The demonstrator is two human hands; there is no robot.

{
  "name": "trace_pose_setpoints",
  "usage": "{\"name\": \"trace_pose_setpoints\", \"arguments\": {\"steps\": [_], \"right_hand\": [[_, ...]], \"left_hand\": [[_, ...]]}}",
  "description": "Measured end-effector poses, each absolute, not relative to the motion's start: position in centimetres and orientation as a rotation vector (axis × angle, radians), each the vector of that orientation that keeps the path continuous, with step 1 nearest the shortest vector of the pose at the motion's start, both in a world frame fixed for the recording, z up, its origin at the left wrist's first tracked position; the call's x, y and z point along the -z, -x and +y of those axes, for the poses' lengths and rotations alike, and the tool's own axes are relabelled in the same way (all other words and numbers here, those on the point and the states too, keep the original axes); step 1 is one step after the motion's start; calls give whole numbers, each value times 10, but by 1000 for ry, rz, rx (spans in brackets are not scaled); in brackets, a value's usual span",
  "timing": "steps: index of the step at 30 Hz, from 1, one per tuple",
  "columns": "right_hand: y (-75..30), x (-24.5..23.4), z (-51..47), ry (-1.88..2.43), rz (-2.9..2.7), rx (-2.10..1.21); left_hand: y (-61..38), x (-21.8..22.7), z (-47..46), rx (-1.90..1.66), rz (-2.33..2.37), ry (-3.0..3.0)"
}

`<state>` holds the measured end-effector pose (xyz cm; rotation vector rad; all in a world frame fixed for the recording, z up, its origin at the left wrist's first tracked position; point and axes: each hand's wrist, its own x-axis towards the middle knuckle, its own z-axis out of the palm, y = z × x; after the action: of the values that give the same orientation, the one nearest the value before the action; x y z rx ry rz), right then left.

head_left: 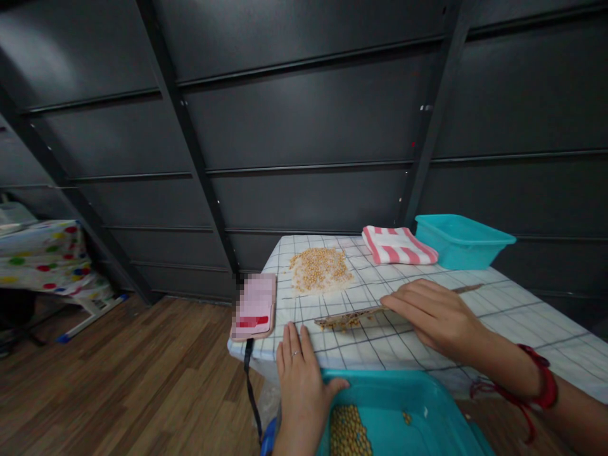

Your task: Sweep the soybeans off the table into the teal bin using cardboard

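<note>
My left hand (300, 373) rests on the near edge of the table, fingers flat on the checked cloth, thumb hooked over the rim of a teal basin (427, 405) that holds yellow beans (348, 432). My right hand (434, 315) lies over a long thin stick (354, 315), fingers closed down on it and pressing it to the cloth. A few beans lie along the stick's left end. Farther back a pile of yellow beans (319, 269) is spread on the cloth.
A pink phone (255, 306) with a black cable lies at the table's left edge. A folded red-and-white striped towel (398, 246) and a second teal tub (462, 240) sit at the back right. Dark metal panels stand behind; wooden floor lies left.
</note>
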<state>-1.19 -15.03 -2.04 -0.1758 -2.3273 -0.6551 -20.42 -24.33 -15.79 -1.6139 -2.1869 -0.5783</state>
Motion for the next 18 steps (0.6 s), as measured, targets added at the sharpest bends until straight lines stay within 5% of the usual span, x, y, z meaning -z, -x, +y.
{"name": "trace_pose_setpoints", "arguments": {"steps": [18], "right_hand": [[-1, 10, -152, 141, -2405, 468]], "left_hand": [[207, 164, -242, 633, -2093, 1620]]}}
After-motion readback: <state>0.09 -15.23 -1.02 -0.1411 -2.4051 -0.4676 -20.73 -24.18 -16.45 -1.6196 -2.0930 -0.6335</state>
